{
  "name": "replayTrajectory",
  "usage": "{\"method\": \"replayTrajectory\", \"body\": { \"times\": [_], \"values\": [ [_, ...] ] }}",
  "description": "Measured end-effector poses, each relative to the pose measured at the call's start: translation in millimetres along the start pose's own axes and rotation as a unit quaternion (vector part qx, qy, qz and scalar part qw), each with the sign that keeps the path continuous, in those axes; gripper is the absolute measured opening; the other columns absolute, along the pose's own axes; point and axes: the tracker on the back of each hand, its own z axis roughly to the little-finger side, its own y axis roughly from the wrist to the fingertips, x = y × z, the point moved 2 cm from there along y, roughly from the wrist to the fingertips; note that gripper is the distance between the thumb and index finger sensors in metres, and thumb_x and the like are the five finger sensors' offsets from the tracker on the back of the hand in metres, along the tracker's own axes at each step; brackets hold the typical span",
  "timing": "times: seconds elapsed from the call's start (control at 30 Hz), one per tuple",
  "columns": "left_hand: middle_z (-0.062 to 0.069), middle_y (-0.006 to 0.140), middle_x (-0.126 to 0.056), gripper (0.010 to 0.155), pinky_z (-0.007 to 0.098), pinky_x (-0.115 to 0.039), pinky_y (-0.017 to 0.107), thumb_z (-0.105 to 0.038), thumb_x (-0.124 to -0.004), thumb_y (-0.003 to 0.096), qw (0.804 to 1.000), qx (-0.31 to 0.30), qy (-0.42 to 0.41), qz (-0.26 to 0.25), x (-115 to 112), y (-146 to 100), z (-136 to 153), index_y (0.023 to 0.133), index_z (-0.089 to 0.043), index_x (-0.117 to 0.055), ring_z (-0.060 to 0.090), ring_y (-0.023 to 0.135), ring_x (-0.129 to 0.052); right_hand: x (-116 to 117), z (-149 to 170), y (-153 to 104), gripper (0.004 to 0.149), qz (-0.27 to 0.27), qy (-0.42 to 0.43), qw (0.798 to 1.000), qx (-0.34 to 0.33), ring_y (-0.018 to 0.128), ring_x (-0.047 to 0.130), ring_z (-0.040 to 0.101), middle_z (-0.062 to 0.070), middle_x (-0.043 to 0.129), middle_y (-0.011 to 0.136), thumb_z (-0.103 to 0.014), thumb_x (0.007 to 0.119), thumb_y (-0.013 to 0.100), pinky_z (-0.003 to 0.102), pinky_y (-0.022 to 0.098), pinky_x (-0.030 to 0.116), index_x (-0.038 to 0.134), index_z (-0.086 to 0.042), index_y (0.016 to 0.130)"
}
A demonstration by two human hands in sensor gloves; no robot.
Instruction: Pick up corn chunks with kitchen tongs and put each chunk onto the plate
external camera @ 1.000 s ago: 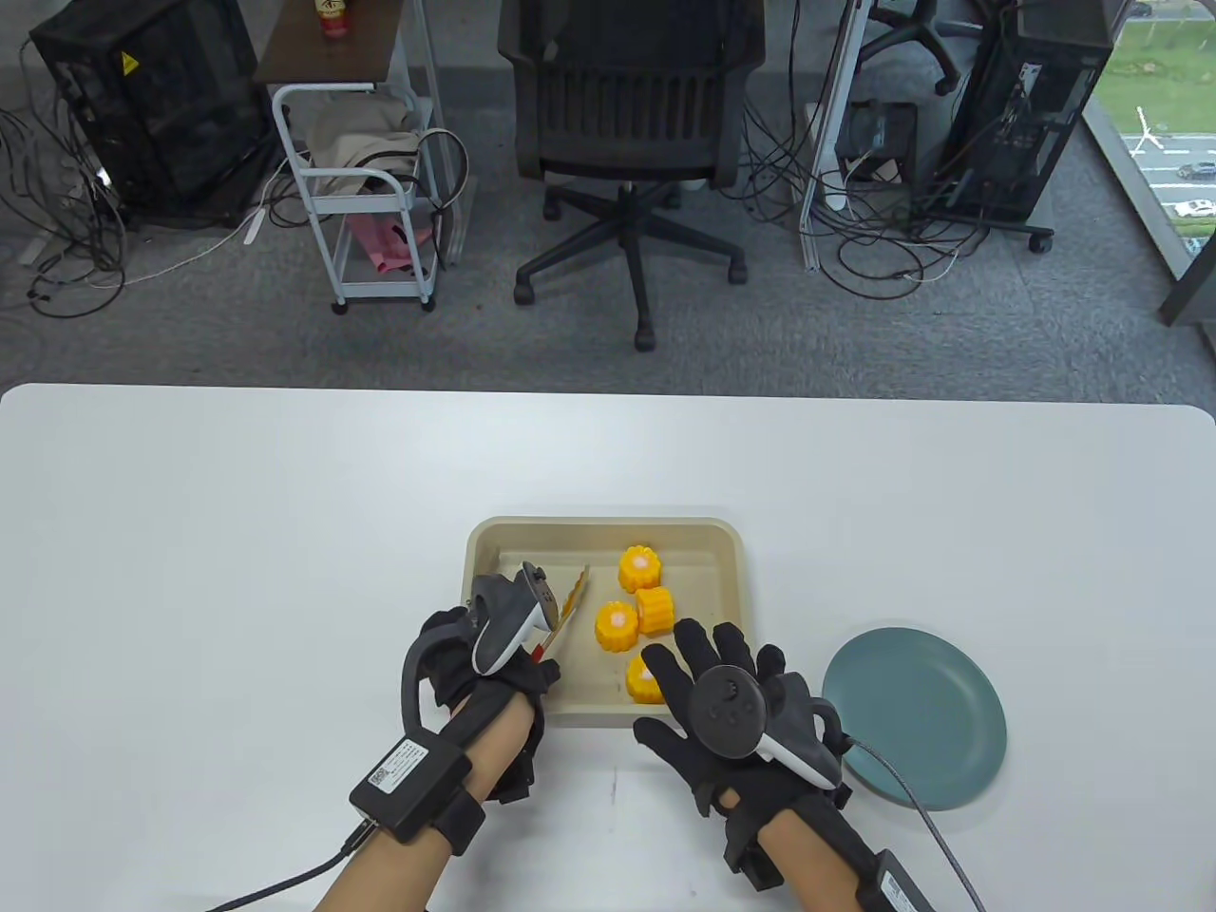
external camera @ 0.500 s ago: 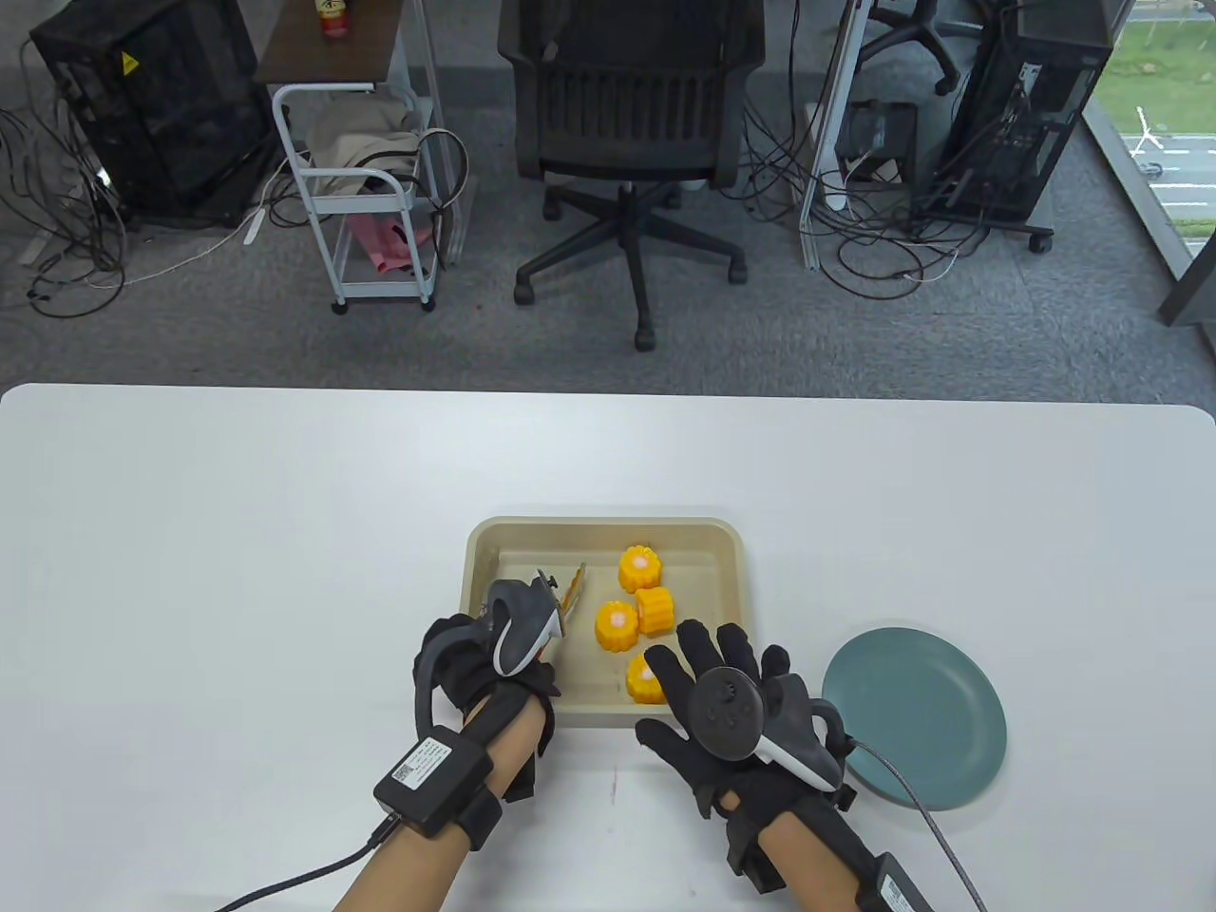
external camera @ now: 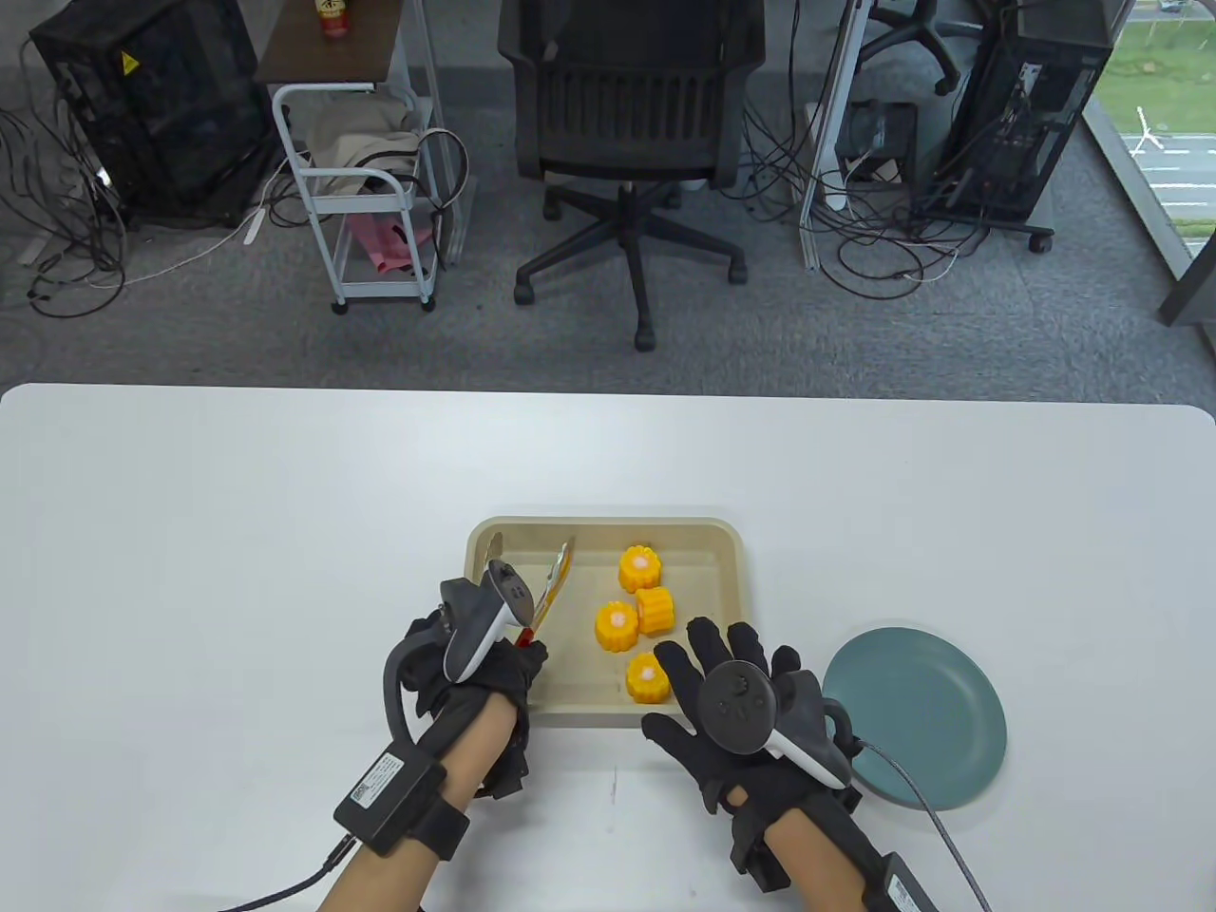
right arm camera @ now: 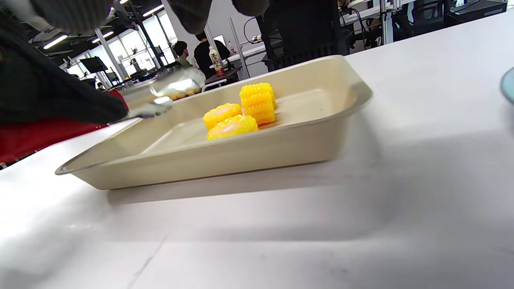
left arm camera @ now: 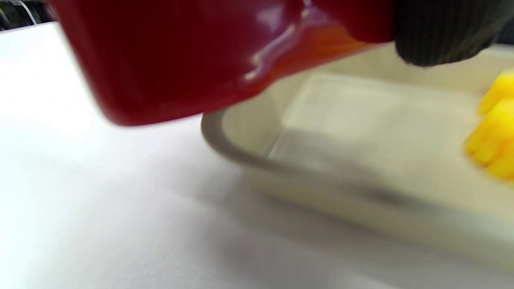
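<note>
Left hand (external camera: pixel 475 670) is wrapped around the red handles of the tongs (external camera: pixel 549 594), low at the tray's (external camera: pixel 608 528) near left corner. The two metal arms point toward the far edge of the desk (external camera: pixel 285 494) and stand apart, one tip close to the tray's left wall, the other further in. They hang over bare tray floor, gripping nothing. In the left wrist view the red handle fills the top of the shot, blurred, with the tray's corner right below it.

Four corn chunks (external camera: pixel 637 608) sit in the tray, all right of the tongs. Three huddle together mid-tray: one toward the far side, one on its side just behind it, and one with its cut face up touching that one on the left. The fourth (external camera: pixel 647 676) lies alone by the tray's near wall.

Right hand (external camera: pixel 727 693) lies flat, fingers straight and spread, holding nothing. It covers the tray's near right corner, with its forefinger just beside that fourth chunk; whether it touches, I can't tell.

The plate (external camera: pixel 917 712), a teal one, sits on the desk to the right of the tray, apart from it, with nothing on it. The right hand's tracker overlaps its left rim in the table view.
</note>
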Motion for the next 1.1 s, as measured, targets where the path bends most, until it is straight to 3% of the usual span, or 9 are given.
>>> {"method": "replayTrajectory", "body": {
  "times": [0.1,0.27,0.43,0.63,0.8,0.97,1.1],
  "values": [
    [0.019,0.103,-0.046,0.092,0.065,-0.056,0.063,-0.072,-0.067,0.0397,0.995,-0.046,-0.084,-0.009,18,-9,10,0.103,-0.011,-0.040,0.047,0.087,-0.054,0,0,0,0.074,-0.003,0.003,1.000,0.002,0.114,0.014,0.037,0.000,0.022,0.128,-0.070,0.058,0.047,0.068,0.072,0.017,0.037,-0.041,0.112],
    [0.022,0.109,-0.042,0.091,0.071,-0.052,0.066,-0.069,-0.069,0.0414,0.964,-0.119,-0.237,0.034,39,-22,31,0.103,-0.012,-0.035,0.050,0.092,-0.056,0,1,0,0.074,-0.008,0.006,1.000,0.007,0.114,0.013,0.037,0.000,0.022,0.128,-0.070,0.058,0.047,0.069,0.071,0.017,0.036,-0.041,0.112],
    [0.022,0.107,-0.051,0.091,0.066,-0.066,0.060,-0.066,-0.072,0.0421,0.943,-0.160,-0.291,-0.012,53,-31,49,0.104,-0.015,-0.031,0.049,0.085,-0.074,-1,3,0,0.074,-0.004,0.004,1.000,0.012,0.113,0.012,0.037,0.000,0.021,0.128,-0.069,0.058,0.047,0.068,0.071,0.016,0.037,-0.040,0.112],
    [0.018,0.095,-0.066,0.091,0.057,-0.086,0.048,-0.066,-0.076,0.0414,0.892,-0.246,-0.375,-0.053,44,-29,67,0.104,-0.015,-0.033,0.041,0.070,-0.097,-4,6,0,0.074,0.005,0.013,1.000,0.011,0.113,0.010,0.036,0.001,0.022,0.128,-0.068,0.058,0.047,0.068,0.071,0.015,0.037,-0.039,0.112],
    [0.020,0.096,-0.061,0.094,0.056,-0.086,0.041,-0.061,-0.079,0.0426,0.850,-0.271,-0.452,0.019,11,-12,77,0.104,-0.012,-0.029,0.039,0.061,-0.094,-8,0,-3,0.073,0.022,0.011,1.000,-0.005,0.113,0.011,0.036,0.000,0.023,0.128,-0.068,0.058,0.047,0.067,0.072,0.016,0.038,-0.040,0.111],
    [0.019,0.093,-0.064,0.094,0.049,-0.088,0.031,-0.064,-0.078,0.0422,0.841,-0.285,-0.460,0.020,3,-5,82,0.104,-0.012,-0.030,0.032,0.051,-0.095,-13,0,-4,0.073,0.039,0.010,0.999,-0.013,0.113,0.016,0.036,0.001,0.025,0.128,-0.068,0.058,0.047,0.066,0.075,0.026,0.039,-0.039,0.111],
    [0.019,0.090,-0.070,0.093,0.047,-0.090,0.025,-0.065,-0.078,0.0417,0.821,-0.297,-0.488,0.002,6,-4,84,0.105,-0.011,-0.035,0.031,0.046,-0.097,-31,7,-9,0.073,0.103,0.009,0.994,-0.028,0.113,0.025,0.036,0.003,0.032,0.127,-0.068,0.060,0.047,0.061,0.077,0.035,0.043,-0.037,0.110]
  ]
}}
